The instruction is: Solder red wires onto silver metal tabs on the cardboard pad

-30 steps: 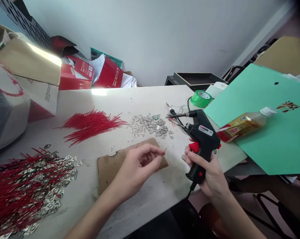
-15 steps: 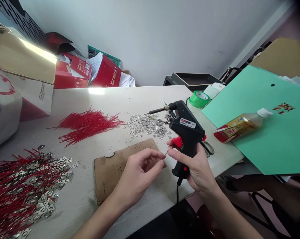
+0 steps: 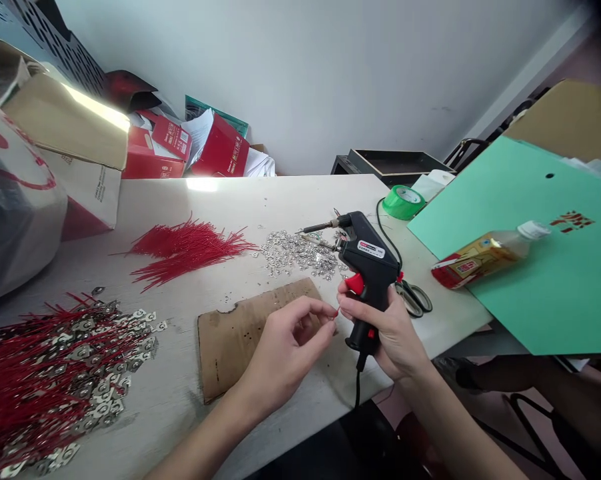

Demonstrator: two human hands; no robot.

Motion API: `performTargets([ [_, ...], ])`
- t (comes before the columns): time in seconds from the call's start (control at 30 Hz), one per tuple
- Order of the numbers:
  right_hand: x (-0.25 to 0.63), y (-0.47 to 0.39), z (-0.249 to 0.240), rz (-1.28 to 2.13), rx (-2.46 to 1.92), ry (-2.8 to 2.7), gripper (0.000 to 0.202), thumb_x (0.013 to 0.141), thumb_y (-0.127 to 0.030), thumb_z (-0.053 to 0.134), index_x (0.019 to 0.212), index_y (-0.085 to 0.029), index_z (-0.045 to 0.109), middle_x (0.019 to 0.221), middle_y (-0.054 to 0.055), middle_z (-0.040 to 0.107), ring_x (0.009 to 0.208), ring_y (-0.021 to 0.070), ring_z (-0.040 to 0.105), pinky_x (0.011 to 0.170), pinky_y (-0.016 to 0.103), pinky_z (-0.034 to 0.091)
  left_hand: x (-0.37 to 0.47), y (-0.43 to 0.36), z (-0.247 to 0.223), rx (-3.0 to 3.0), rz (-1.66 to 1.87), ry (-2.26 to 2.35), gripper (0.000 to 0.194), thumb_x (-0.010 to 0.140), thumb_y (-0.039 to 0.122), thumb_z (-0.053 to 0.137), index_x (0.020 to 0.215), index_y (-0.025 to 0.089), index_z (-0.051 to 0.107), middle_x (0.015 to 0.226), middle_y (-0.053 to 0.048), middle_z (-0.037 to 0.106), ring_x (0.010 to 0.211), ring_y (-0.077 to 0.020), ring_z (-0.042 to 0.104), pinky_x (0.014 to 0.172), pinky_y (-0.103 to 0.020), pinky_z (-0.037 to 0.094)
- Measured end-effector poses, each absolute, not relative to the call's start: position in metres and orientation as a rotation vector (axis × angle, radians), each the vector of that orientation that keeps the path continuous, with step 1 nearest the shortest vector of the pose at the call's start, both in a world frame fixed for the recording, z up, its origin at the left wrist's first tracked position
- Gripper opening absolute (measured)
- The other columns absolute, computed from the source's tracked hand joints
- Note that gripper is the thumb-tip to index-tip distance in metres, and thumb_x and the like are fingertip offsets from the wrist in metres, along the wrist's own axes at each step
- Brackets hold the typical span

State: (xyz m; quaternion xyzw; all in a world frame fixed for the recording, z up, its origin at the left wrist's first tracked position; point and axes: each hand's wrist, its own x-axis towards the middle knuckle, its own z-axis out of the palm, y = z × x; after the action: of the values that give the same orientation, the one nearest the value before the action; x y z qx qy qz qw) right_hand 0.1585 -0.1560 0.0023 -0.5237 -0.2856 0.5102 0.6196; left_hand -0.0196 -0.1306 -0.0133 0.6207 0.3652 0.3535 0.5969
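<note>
My right hand [image 3: 390,327] is wrapped round the handle of a black soldering gun [image 3: 373,260] with a red trigger, its tip pointing left. Between the fingertips of my left hand [image 3: 295,347] is a short red wire [image 3: 337,312], mostly hidden, its end close to my right fingers. Below and left of that hand lies a scorched piece of cardboard [image 3: 230,340]. Small silvery metal tabs [image 3: 300,253] are scattered behind the gun tip. Loose red wires [image 3: 190,250] form a pile farther left. At the near left is a heap of red wires with metal tabs attached [image 3: 80,373].
Scissors [image 3: 415,299] and green tape [image 3: 403,202] lie right of the gun. A drink bottle [image 3: 485,255] rests on a green board [image 3: 530,293] at the right. Boxes [image 3: 75,127] and a plastic bag [image 3: 20,207] stand at the left. The gun's cord hangs over the table edge.
The view has shifted slightly, so the table things appear farther right. The soldering gun sits a little lower, its tip tilted slightly downward. Both hands keep their grips close together.
</note>
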Motion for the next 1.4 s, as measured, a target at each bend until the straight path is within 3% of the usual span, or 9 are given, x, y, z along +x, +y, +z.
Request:
performTargets([
  [0.13, 0.1597, -0.1556, 0.0017, 1.201, -1.190, -0.632, 0.048, 0.065, -0.024, 0.101, 0.104, -0.023, 0.074, 0.099, 0.002, 0.078, 0.087, 0.0170, 0.070, 0.080, 0.030, 0.057, -0.0198, -0.1303, -0.0133, 1.459, 0.832, 0.852, 0.018, 0.097, 0.039, 0.070, 0.102, 0.023, 0.074, 0.069, 0.002, 0.050, 0.064, -0.0135, 0.044, 0.061, -0.027, 0.039],
  [0.33, 0.1610, -0.1541, 0.0027, 1.115, -1.243, -0.652, 0.050, 0.061, -0.029, 0.102, 0.102, -0.022, 0.075, 0.100, 0.004, 0.078, 0.092, 0.0236, 0.073, 0.086, 0.039, 0.060, -0.0192, -0.1292, -0.0120, 1.470, 0.861, 0.880, 0.015, 0.097, 0.036, 0.070, 0.102, 0.022, 0.075, 0.073, 0.001, 0.057, 0.065, -0.0134, 0.046, 0.061, -0.027, 0.041],
  [0.7, 0.1618, -0.1570, 0.0026, 1.122, -1.246, -0.671, 0.048, 0.063, -0.028, 0.101, 0.104, -0.022, 0.076, 0.101, 0.004, 0.079, 0.095, 0.0234, 0.074, 0.091, 0.039, 0.060, -0.0187, -0.1277, -0.0109, 1.474, 0.877, 0.896, 0.013, 0.096, 0.033, 0.071, 0.101, 0.021, 0.075, 0.077, 0.000, 0.065, 0.065, -0.0128, 0.048, 0.060, -0.026, 0.041],
  [1.4, 0.1575, -0.1583, -0.0004, 1.174, -1.207, -0.695, 0.044, 0.064, -0.025, 0.101, 0.099, -0.023, 0.076, 0.097, 0.002, 0.077, 0.089, 0.0200, 0.073, 0.089, 0.036, 0.058, -0.0179, -0.1294, -0.0107, 1.431, 0.866, 0.912, 0.013, 0.096, 0.032, 0.071, 0.095, 0.019, 0.075, 0.076, 0.001, 0.066, 0.065, -0.0107, 0.050, 0.061, -0.024, 0.042],
])
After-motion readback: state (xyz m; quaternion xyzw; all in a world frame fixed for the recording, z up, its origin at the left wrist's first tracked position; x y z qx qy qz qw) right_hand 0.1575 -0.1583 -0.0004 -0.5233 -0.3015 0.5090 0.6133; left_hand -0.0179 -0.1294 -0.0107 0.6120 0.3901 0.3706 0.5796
